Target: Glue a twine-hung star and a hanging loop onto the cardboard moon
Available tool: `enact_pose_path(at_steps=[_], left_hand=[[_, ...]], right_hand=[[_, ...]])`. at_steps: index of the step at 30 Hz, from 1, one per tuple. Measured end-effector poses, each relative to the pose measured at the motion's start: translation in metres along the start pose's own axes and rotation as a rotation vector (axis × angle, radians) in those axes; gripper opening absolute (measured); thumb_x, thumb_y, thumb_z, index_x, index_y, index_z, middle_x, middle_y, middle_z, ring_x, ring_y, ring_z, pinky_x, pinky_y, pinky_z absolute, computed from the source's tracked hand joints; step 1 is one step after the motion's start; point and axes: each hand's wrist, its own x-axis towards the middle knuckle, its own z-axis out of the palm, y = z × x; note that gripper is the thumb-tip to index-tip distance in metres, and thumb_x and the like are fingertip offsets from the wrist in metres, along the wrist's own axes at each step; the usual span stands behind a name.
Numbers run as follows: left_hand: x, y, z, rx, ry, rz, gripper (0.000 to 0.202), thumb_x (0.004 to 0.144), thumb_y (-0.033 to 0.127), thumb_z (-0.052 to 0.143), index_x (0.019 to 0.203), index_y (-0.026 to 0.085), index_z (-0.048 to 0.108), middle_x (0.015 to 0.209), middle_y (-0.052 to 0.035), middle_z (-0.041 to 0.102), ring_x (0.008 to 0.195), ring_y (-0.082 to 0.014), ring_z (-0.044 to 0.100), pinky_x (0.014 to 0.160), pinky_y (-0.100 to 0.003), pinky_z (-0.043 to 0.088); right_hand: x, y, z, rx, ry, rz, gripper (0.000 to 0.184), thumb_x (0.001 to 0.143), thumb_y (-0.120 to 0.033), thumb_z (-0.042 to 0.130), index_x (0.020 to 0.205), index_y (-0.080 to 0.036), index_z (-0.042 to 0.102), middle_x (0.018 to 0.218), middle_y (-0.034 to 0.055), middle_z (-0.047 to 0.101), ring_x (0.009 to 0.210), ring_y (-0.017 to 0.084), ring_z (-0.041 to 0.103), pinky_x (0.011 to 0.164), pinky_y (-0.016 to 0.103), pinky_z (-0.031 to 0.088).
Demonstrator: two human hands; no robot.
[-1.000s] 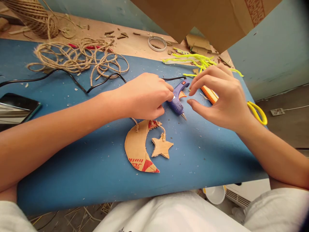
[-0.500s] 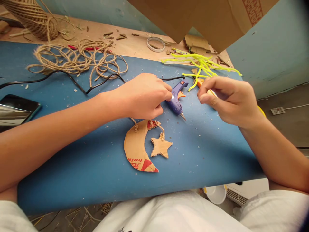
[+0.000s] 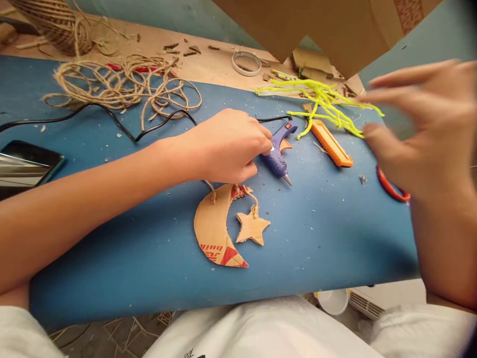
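My left hand is closed, fingers curled down, above a crescent moon cut from cardboard with red print. Twine tied to the moon runs up behind this hand, which seems to grip it; the fingertips are hidden. From the moon's upper tip a small cardboard star hangs by a short cord. Just beyond the left fingers lies a purple glue gun, nozzle toward me. At the right, my right hand is raised, blurred, fingers apart and holding nothing visible. An orange utility knife lies left of it.
Bright yellow pipe cleaners lie behind the knife. Red-handled scissors are partly hidden under the right wrist. Loose twine, a black cable, a phone and a tape roll surround the work area. Cardboard hangs overhead.
My right hand has gone from a pinch over the knife to open fingers, moving right and up, which uncovers the knife and scissors. The left hand stays; the view shifts slightly.
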Motion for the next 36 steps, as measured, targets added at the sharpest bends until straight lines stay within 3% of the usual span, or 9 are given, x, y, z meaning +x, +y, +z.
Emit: enact_pose_path(at_steps=[3, 6, 12, 18, 24, 28, 32, 36], left_hand=[[0.0, 0.001, -0.001, -0.005, -0.007, 0.002, 0.045, 0.095, 0.026, 0.065, 0.131, 0.038, 0.09, 0.12, 0.0006, 0.091, 0.117, -0.0286, 0.084, 0.1, -0.042, 0.06], [0.0, 0.002, -0.002, -0.004, -0.004, 0.0, 0.043, 0.096, 0.025, 0.064, 0.128, 0.034, 0.09, 0.117, -0.0016, 0.091, 0.115, -0.029, 0.083, 0.098, -0.042, 0.059], [0.002, 0.003, -0.001, 0.049, -0.037, 0.001, 0.037, 0.094, 0.024, 0.061, 0.117, 0.026, 0.09, 0.117, -0.0041, 0.09, 0.106, -0.0289, 0.082, 0.092, -0.044, 0.059], [0.003, 0.005, -0.003, 0.033, -0.063, -0.019, 0.037, 0.095, 0.023, 0.062, 0.119, 0.028, 0.09, 0.119, -0.0023, 0.09, 0.111, -0.0294, 0.083, 0.098, -0.044, 0.058], [0.003, 0.005, -0.003, 0.049, -0.059, -0.005, 0.038, 0.095, 0.022, 0.059, 0.118, 0.027, 0.089, 0.117, -0.002, 0.09, 0.108, -0.0277, 0.083, 0.095, -0.043, 0.058], [0.003, 0.006, -0.004, 0.09, -0.072, -0.002, 0.04, 0.095, 0.023, 0.057, 0.118, 0.027, 0.09, 0.116, -0.003, 0.09, 0.105, -0.0282, 0.083, 0.092, -0.044, 0.059], [0.004, 0.007, -0.006, 0.079, -0.107, -0.021, 0.039, 0.097, 0.024, 0.058, 0.12, 0.029, 0.09, 0.123, -0.0012, 0.09, 0.11, -0.0276, 0.082, 0.094, -0.044, 0.059], [0.004, 0.007, -0.005, 0.064, -0.087, -0.017, 0.04, 0.096, 0.022, 0.059, 0.121, 0.029, 0.09, 0.119, -0.0019, 0.09, 0.11, -0.0278, 0.082, 0.095, -0.044, 0.058]], right_hand=[[-0.008, -0.045, 0.013, 0.138, -0.186, -0.058, 0.028, 0.108, -0.024, 0.061, 0.125, -0.032, 0.082, 0.157, 0.0087, 0.076, 0.146, 0.043, 0.067, 0.125, 0.069, 0.05], [-0.004, -0.067, 0.027, 0.114, -0.336, -0.123, 0.038, 0.103, -0.022, 0.059, 0.133, -0.033, 0.079, 0.167, 0.0081, 0.069, 0.149, 0.044, 0.063, 0.121, 0.067, 0.049], [0.002, -0.062, 0.036, 0.125, -0.392, -0.165, 0.041, 0.101, -0.024, 0.057, 0.135, -0.031, 0.079, 0.165, 0.0115, 0.068, 0.148, 0.043, 0.062, 0.121, 0.064, 0.047], [-0.003, -0.064, 0.018, 0.106, -0.376, -0.194, 0.028, 0.101, -0.019, 0.06, 0.107, -0.032, 0.084, 0.148, 0.0074, 0.078, 0.139, 0.041, 0.066, 0.115, 0.063, 0.05], [0.009, -0.062, 0.034, 0.103, -0.371, -0.157, 0.037, 0.1, -0.022, 0.06, 0.129, -0.032, 0.082, 0.163, 0.0097, 0.069, 0.145, 0.043, 0.063, 0.116, 0.064, 0.05], [0.011, -0.061, 0.034, 0.173, -0.399, -0.21, 0.034, 0.099, -0.02, 0.059, 0.119, -0.027, 0.085, 0.156, 0.0116, 0.071, 0.143, 0.042, 0.064, 0.116, 0.067, 0.051], [0.012, -0.06, 0.023, 0.174, -0.35, -0.246, 0.029, 0.101, -0.019, 0.06, 0.101, -0.029, 0.088, 0.145, 0.0068, 0.077, 0.137, 0.042, 0.067, 0.113, 0.066, 0.049], [0.017, -0.061, 0.028, 0.121, -0.366, -0.194, 0.034, 0.1, -0.019, 0.061, 0.118, -0.031, 0.087, 0.156, 0.008, 0.073, 0.141, 0.043, 0.065, 0.113, 0.065, 0.05]])
